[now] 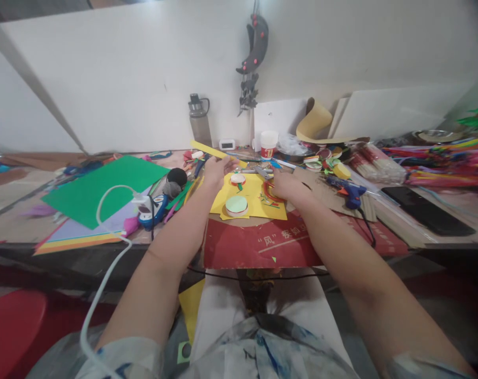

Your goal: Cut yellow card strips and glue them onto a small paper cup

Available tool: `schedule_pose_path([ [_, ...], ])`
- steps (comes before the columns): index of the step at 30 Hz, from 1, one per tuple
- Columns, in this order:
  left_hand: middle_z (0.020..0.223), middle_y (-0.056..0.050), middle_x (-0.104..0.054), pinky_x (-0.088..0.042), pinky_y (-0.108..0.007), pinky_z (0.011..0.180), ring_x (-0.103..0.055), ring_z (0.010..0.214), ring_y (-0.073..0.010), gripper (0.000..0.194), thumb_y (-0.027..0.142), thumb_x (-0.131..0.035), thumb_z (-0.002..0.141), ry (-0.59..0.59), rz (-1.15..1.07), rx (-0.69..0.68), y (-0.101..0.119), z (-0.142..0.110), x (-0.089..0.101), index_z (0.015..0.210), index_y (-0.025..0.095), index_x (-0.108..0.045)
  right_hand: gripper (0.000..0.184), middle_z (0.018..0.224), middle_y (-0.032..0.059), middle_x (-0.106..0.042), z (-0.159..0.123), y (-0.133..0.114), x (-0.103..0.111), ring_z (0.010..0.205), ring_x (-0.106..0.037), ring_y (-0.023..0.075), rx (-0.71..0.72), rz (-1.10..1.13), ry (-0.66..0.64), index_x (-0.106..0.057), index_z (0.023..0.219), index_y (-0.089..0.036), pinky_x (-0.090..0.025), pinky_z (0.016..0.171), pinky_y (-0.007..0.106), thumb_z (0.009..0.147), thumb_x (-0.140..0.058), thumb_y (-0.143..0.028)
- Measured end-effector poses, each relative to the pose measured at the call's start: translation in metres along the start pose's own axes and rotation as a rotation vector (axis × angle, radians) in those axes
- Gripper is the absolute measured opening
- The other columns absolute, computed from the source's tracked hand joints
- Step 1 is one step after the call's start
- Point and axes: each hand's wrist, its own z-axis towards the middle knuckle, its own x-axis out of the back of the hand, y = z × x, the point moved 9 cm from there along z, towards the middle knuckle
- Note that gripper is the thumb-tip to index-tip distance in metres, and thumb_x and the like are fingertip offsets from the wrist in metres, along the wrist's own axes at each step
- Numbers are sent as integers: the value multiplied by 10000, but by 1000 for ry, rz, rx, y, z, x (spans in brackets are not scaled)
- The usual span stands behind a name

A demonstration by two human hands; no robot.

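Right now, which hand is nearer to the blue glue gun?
Right. The right hand is left of the glue gun, with cardboard between them; the left hand is farther left, near the far left corner of the yellow paper.

Pale shirt point(231, 360) with blue streaks

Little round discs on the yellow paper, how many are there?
2: a pale green-topped disc in front, and a cream-topped disc behind it. The right hand could hide another.
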Motion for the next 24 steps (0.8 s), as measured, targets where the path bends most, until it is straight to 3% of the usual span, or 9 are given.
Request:
schedule_pose_path([
  [6,669,32,-645,-476,-173,588,-643,577,-54,155,84,-661,927,41,-7,1,1,6,11,821,148,-568,561,1324,267,-699,1,2,6,1224,-690,352,-51,61,66,-530,1426,-34,-543,970,386,901,-623,-210],
  [10,648,51,-629,-435,-158,554,-605,542,-41,187,122,-698,905,69,22,-13,0,9,17,814,169,-542,497,1345,286,-678,0,-6,2,1225,-677,351,-43,64,32,-586,1373,-18,-528,987,385,919,-624,-218],
  [13,620,63,-605,-428,-160,551,-580,515,-43,251,137,-755,854,90,44,-35,0,10,19,784,177,-517,452,1353,278,-667,-5,-10,5,1263,-645,340,-33,63,43,-645,1310,-35,-498,1038,385,971,-607,-333],
  [17,549,85,-542,-426,-158,554,-529,468,-40,242,134,-741,841,96,77,-64,4,11,20,766,178,-515,429,1327,241,-666,-19,-6,29,1249,-624,321,48,133,214,-677,1287,-90,-468,1068,397,1023,-537,-398],
  [20,566,81,-557,-403,-162,533,-515,459,-40,244,152,-753,819,131,98,-72,6,12,24,760,180,-518,372,1227,200,-696,-34,27,55,1179,-624,311,92,185,418,-699,1249,-126,-469,1049,409,1031,-494,-345],
  [24,587,66,-573,-391,-173,516,-521,467,-50,239,170,-761,798,138,135,-102,7,13,25,748,180,-528,366,1238,217,-691,-53,129,74,1214,-585,307,-73,116,581,-678,1289,-106,-413,1065,402,1003,-527,-276],
])
